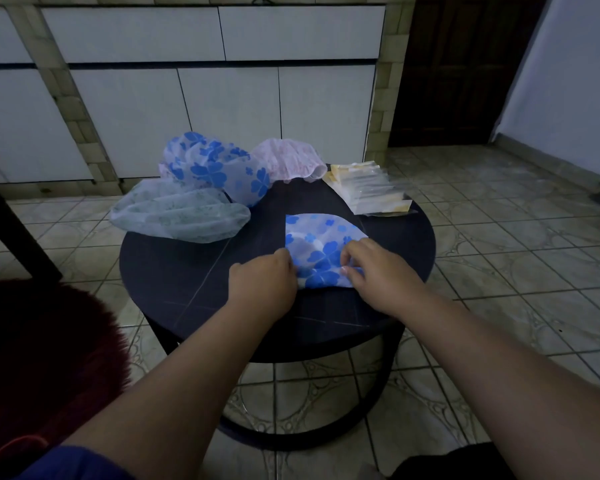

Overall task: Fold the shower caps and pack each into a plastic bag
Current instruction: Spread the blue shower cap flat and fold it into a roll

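Pinching folded cap [321, 247] edge, both hands [262, 277] [378, 271]

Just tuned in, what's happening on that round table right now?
A person is folding a blue-flowered shower cap on the dark round table, the left hand and right hand both pinching its near edge. Three unfolded caps wait at the back left, and a stack of plastic bags lies back right.

A single wide-angle view from the person's head looks forward and steeply down, close over the round dark tabletop [174, 271]. Both forearms reach in from the bottom edge. Beyond lie the pale patterned tiled floor [499, 258] and white cabinet doors [222, 98].
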